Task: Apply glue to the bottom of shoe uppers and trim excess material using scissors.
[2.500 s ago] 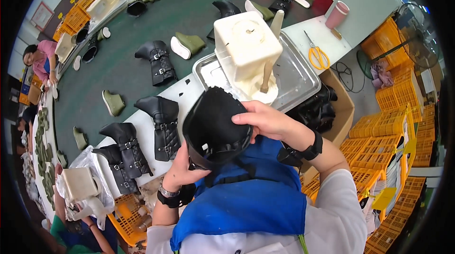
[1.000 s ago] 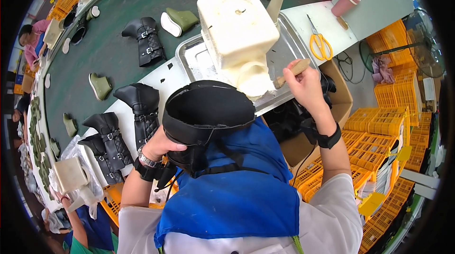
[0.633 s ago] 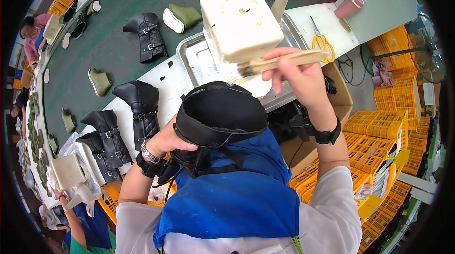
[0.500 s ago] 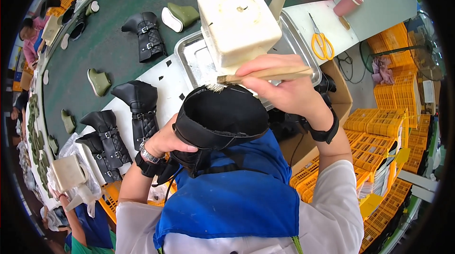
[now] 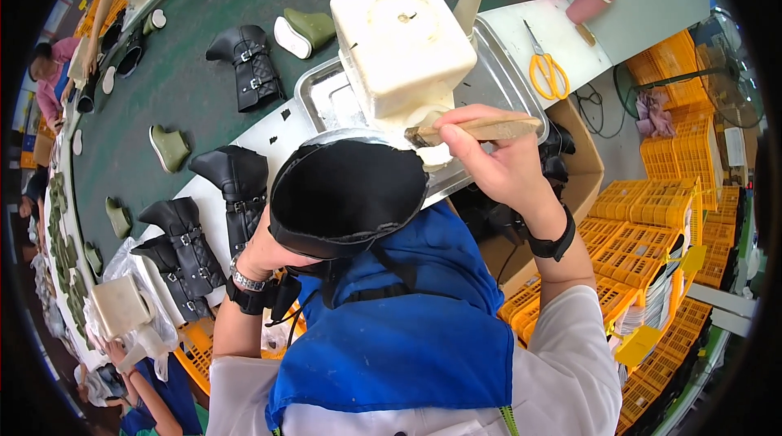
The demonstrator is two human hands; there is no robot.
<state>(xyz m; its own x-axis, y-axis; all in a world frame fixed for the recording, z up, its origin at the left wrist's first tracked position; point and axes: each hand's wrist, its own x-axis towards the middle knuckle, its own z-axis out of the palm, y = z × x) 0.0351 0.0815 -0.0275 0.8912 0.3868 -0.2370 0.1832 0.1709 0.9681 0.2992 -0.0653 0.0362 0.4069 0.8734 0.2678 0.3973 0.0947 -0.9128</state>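
Note:
My left hand is closed on the side of a black boot, whose wide opening faces up towards me; most of its shaft and foot is hidden below the rim. My right hand pinches the flat wooden handle of a glue brush. Its whitish bristles are at the right edge of the boot's opening, close to the spout of a cream-coloured plastic container. This boxy container rests in a metal tray just beyond the boot. Pale wet glue shows along the far rim of the boot.
Black buckled boots stand to the left, and olive-green liners lie on the green conveyor. Yellow-handled scissors and a pink cup are at the right. Beside me are a cardboard box and stacked yellow crates. Co-workers are at the left.
The brush has moved from the boot's far rim to its right edge. My left hand has shifted the boot left and tilted its opening more towards me.

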